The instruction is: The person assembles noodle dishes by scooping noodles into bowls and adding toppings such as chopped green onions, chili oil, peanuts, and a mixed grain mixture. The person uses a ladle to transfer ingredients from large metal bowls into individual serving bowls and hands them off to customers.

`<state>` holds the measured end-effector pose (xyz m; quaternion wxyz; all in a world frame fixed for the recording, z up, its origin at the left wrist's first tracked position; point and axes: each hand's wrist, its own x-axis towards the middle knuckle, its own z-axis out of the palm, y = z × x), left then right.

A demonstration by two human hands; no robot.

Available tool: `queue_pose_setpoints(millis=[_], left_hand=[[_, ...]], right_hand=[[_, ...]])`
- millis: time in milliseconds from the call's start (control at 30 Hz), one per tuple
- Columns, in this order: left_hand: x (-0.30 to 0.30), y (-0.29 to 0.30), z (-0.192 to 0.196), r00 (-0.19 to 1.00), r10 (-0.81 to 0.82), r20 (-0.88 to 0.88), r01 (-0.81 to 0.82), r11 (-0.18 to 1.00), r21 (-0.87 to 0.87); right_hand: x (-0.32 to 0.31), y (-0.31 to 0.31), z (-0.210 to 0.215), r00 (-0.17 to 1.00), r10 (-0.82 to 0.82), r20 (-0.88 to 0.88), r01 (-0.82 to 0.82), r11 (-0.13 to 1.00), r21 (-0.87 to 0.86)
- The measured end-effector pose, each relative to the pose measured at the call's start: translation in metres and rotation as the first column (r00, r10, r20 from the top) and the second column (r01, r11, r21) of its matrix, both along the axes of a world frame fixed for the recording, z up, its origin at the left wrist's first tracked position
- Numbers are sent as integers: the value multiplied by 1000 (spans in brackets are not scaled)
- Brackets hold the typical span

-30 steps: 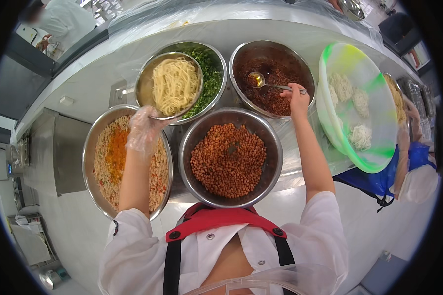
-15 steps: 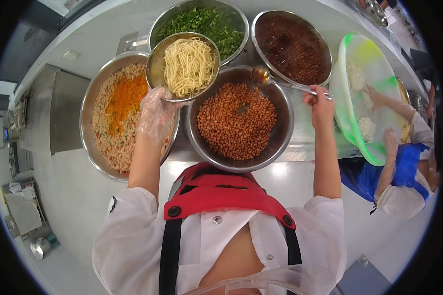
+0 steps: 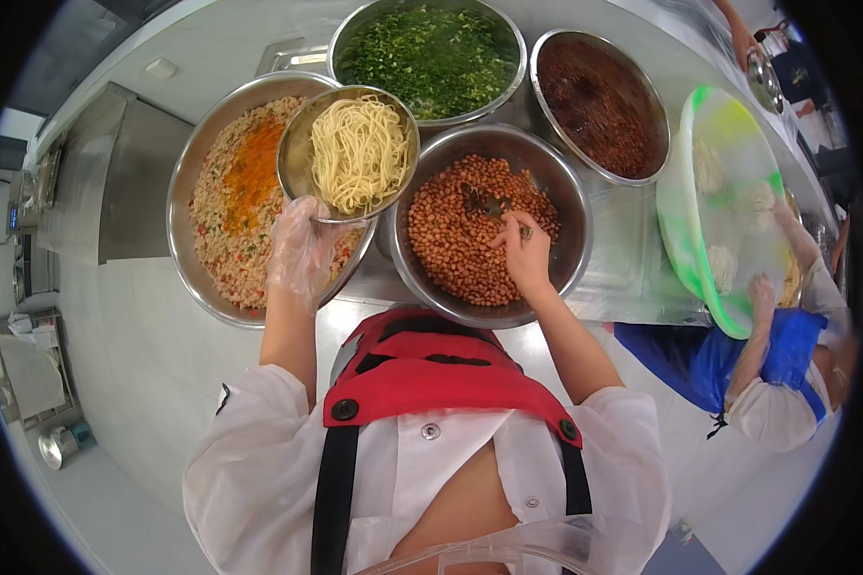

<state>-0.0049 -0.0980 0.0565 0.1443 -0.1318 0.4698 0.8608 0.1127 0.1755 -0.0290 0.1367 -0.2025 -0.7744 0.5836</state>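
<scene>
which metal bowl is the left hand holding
The small metal bowl of pale noodles: the left hand grips its near edge; none of the larger metal bowls nearby holds noodles.

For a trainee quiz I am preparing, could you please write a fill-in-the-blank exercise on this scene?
The left hand wears a clear ____.
It holds a metal bowl of ____.
The hand above the brown bean-like pieces is the person's ____ one.
The person's apron bib is ____.

Missing words: glove; noodles; right; red.
</scene>
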Motion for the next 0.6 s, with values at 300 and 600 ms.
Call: queue_pose_setpoints(millis=[300, 600], left_hand=[[12, -7, 6, 999, 1, -39, 1, 999, 34], [4, 13, 7, 997, -75, 12, 72, 981, 180]], right_hand=[[3, 40, 57, 988, -157, -1, 149, 940, -308], [16, -5, 166, 912, 85, -402, -103, 994, -23]])
